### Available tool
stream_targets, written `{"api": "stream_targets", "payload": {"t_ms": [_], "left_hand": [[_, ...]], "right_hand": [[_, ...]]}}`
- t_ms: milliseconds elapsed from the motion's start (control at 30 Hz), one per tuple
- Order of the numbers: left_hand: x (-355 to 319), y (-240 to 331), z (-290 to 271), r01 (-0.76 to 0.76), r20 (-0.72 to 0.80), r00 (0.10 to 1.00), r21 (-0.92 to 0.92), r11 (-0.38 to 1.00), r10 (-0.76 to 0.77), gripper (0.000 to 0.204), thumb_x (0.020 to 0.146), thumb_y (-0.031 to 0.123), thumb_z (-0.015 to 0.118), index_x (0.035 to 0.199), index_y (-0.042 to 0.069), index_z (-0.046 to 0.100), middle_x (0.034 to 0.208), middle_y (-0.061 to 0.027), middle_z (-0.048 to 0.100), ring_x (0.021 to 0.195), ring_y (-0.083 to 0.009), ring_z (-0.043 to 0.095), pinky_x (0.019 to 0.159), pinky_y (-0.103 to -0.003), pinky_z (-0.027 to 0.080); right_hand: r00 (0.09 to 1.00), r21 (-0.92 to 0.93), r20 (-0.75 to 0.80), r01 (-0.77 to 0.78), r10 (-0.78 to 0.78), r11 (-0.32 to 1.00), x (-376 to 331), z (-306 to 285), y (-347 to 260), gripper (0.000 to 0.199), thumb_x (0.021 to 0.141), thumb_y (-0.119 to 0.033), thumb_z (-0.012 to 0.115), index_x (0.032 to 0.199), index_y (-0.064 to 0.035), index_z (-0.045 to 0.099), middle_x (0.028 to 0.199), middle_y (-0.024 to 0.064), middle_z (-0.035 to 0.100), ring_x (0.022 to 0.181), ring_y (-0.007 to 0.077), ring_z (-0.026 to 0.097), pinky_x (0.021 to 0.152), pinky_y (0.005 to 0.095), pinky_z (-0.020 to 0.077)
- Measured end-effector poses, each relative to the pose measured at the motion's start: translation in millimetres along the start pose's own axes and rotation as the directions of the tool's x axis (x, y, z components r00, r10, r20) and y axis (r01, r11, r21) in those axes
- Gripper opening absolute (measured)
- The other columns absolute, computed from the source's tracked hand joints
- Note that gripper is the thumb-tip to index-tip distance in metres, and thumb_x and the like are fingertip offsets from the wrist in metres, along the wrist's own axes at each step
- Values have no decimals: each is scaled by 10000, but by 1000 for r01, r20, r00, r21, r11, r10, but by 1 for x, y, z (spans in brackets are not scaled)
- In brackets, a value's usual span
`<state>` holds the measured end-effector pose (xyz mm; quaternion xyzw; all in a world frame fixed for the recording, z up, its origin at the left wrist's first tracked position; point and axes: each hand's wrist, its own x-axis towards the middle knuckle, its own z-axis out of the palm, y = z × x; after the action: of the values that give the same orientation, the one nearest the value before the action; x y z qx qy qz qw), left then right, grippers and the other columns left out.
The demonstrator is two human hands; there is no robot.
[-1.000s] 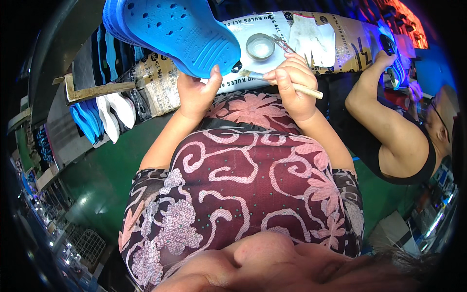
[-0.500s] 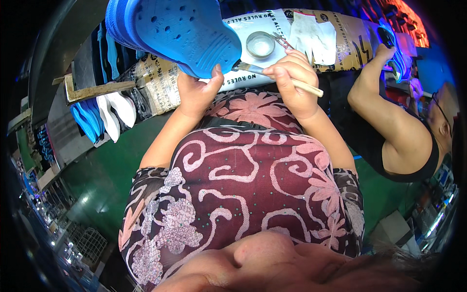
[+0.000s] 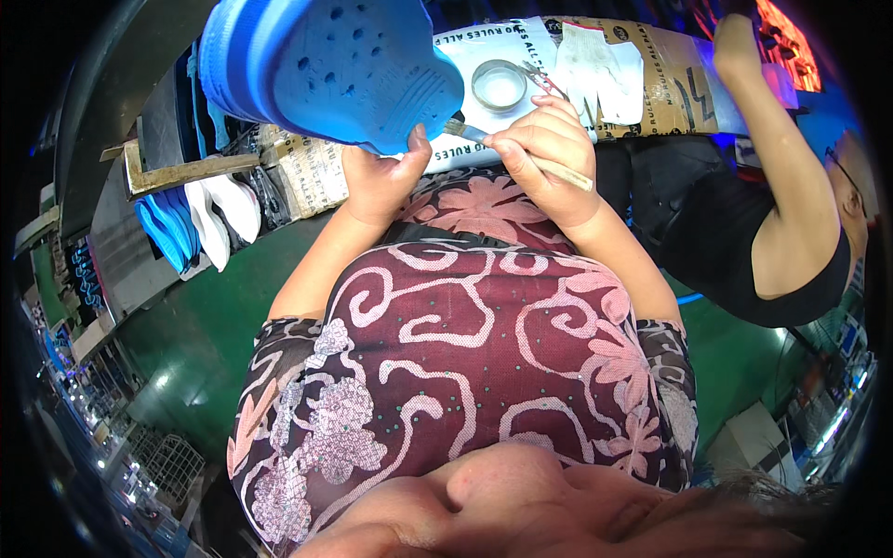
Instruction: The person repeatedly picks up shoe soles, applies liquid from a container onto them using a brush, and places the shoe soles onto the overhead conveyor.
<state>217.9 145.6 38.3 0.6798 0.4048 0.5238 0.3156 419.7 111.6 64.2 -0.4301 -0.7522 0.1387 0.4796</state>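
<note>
The blue clog [image 3: 335,70] is held up in front of the chest, its long axis running from about ten o'clock to four o'clock, with the holed upper facing the camera; its far end is cut off by the dark rim of the picture at the top left. The left hand [image 3: 381,181] sits directly below the shoe at six o'clock, fingers curled around its lower edge and the thumb pressed up against the blue surface, so the fingers themselves are hidden behind the shoe. The right hand [image 3: 549,158] lies to the shoe's four o'clock, closed in a pinch on a thin wooden brush [image 3: 521,156] whose handle points out toward four o'clock and whose bristle tip touches the shoe's near edge; what is on the bristles is too small to make out. Just past the right hand at twelve o'clock a small round tin [image 3: 499,86] stands on the paper-covered bench [image 3: 670,84], with a white glove [image 3: 600,70] beside it at three o'clock. Another person's arm [image 3: 772,177] reaches onto the bench at the right.
</note>
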Motion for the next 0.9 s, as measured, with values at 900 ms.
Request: {"api": "stream_targets", "payload": {"t_ms": [900], "left_hand": [[249, 157, 130, 651, 671, 738, -677, 344, -75, 336, 805, 223, 603, 1040, -8, 542, 855, -145, 615, 672, -195, 595, 631, -259, 511]], "right_hand": [[742, 377, -267, -507, 615, 775, -39, -18, 12, 285, 899, -121, 461, 716, 28, 620, 652, 77, 581, 590, 135, 540, 573, 256, 424]]}}
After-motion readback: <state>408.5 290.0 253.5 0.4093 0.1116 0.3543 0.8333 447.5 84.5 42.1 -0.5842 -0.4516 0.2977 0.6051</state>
